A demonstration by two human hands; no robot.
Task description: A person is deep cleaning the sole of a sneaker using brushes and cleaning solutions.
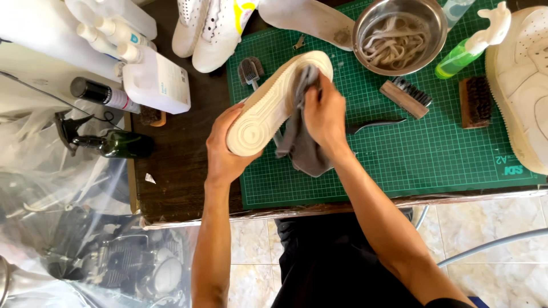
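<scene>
Head-worn view, looking steeply down, close over the worktable (177, 171)

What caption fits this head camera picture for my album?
Left hand holds a white shoe sole-up while right hand presses a grey cloth on it.

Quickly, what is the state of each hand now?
Left hand: closed around the heel of the white shoe, sole up.
Right hand: closed on the grey cloth, pressing it on the sole.
</scene>
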